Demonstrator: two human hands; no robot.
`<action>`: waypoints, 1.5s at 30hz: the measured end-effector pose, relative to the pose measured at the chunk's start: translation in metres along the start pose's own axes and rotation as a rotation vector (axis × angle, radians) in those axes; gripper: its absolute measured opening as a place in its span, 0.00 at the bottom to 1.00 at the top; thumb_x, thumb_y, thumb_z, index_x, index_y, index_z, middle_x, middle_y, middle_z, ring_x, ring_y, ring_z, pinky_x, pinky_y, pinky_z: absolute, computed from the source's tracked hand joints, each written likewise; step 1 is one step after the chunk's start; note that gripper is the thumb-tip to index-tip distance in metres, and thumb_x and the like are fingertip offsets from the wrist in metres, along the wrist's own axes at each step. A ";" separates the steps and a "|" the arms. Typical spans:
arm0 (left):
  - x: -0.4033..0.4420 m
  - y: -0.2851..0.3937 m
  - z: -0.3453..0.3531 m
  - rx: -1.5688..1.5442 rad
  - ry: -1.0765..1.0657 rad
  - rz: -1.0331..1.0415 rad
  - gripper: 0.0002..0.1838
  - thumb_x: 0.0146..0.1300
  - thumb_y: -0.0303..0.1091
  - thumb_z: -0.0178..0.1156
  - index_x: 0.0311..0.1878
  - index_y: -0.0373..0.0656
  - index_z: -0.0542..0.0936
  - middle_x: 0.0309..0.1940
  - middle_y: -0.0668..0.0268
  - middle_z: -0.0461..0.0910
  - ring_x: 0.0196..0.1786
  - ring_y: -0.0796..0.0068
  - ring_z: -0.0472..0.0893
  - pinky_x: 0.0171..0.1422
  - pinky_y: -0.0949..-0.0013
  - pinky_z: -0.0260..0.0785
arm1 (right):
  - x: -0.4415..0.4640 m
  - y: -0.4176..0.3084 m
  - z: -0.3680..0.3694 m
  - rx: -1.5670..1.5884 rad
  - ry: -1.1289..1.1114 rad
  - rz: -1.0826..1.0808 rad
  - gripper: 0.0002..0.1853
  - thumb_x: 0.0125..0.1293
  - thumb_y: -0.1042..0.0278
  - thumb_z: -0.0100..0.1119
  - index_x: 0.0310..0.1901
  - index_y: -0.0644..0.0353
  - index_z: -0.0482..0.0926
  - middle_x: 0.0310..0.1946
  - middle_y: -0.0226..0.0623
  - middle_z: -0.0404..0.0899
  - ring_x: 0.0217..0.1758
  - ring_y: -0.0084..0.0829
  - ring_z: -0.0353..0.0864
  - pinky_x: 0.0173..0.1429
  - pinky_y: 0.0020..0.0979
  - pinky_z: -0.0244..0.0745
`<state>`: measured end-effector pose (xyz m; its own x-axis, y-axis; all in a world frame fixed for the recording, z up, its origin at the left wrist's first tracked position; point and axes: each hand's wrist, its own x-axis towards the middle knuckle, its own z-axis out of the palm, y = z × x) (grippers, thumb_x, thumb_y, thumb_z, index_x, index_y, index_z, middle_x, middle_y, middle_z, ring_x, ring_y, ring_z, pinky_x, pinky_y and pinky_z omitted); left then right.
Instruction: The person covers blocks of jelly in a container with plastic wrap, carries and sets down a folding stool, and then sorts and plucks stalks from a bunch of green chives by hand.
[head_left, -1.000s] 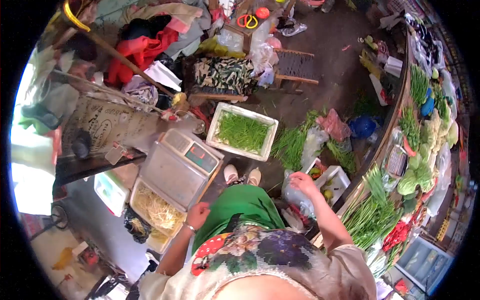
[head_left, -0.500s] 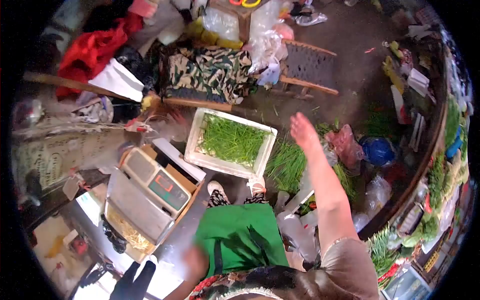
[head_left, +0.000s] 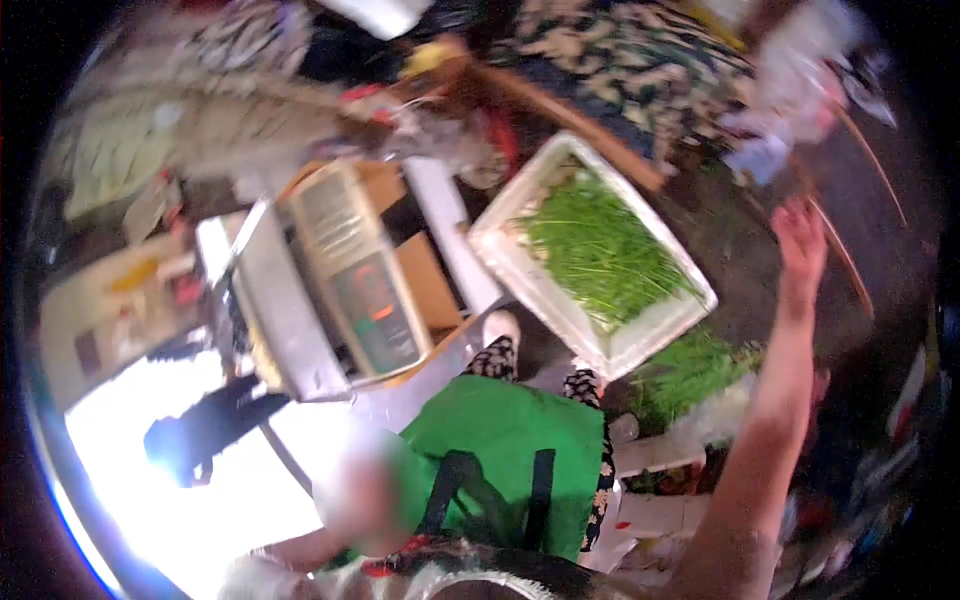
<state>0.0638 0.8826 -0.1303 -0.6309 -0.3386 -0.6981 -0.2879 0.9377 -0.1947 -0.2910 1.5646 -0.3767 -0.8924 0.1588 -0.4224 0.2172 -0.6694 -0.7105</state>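
Note:
My right hand (head_left: 800, 235) reaches out over the floor at the right, fingers stretched forward and somewhat blurred, with nothing visible in it. Left of it stands a white foam box (head_left: 645, 355) holding long thin green leafy stalks (head_left: 600, 250). More loose greens (head_left: 690, 375) lie on the floor by the box's near corner, below my right hand. My left hand (head_left: 368, 500) is a smeared patch beside the green apron (head_left: 510, 440) on my body; its fingers cannot be made out.
A weighing scale (head_left: 350, 270) with a red-lit display stands at the left beside a cardboard box (head_left: 430, 280). Camouflage cloth (head_left: 640, 70) covers a low seat ahead. Plastic bags (head_left: 790, 90) lie at the upper right. A dark shape (head_left: 220, 430) shows against glare at the left.
The view has swung to the left, so the foam box, scale and seat sit further right and look turned. My right arm remains stretched out, and my left hand is still by the apron.

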 end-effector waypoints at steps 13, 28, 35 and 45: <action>-0.218 0.058 0.038 -0.376 0.135 0.089 0.21 0.65 0.38 0.54 0.60 0.43 0.71 0.49 0.51 0.76 0.52 0.53 0.75 0.57 0.55 0.68 | -0.144 -0.213 0.014 -0.336 0.208 0.151 0.27 0.67 0.63 0.56 0.63 0.68 0.63 0.54 0.45 0.73 0.55 0.39 0.72 0.64 0.40 0.67; -0.341 0.066 0.211 1.042 0.516 0.343 0.26 0.70 0.34 0.45 0.70 0.36 0.60 0.60 0.46 0.67 0.60 0.52 0.70 0.65 0.44 0.61 | -0.323 -0.414 0.065 -0.100 0.128 0.225 0.19 0.71 0.62 0.51 0.58 0.63 0.67 0.51 0.44 0.69 0.51 0.40 0.67 0.58 0.44 0.66; -0.335 0.047 0.222 0.125 0.313 0.359 0.26 0.71 0.41 0.47 0.68 0.38 0.62 0.60 0.52 0.69 0.61 0.58 0.71 0.66 0.50 0.61 | -0.385 -0.396 0.135 -0.253 -0.069 0.173 0.17 0.68 0.67 0.56 0.55 0.63 0.72 0.47 0.40 0.77 0.51 0.37 0.74 0.58 0.42 0.66; -0.339 0.045 0.127 -0.428 0.089 0.210 0.24 0.63 0.39 0.54 0.62 0.44 0.68 0.55 0.56 0.72 0.59 0.57 0.73 0.62 0.50 0.60 | -0.383 -0.333 0.220 -0.437 -0.380 0.307 0.31 0.61 0.69 0.63 0.63 0.69 0.63 0.49 0.38 0.75 0.49 0.34 0.77 0.58 0.38 0.70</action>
<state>0.3563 1.0500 0.0099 -0.7608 -0.1678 -0.6269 -0.4060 0.8767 0.2581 -0.1083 1.5674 0.1455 -0.8247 -0.3133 -0.4710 0.5533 -0.2738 -0.7867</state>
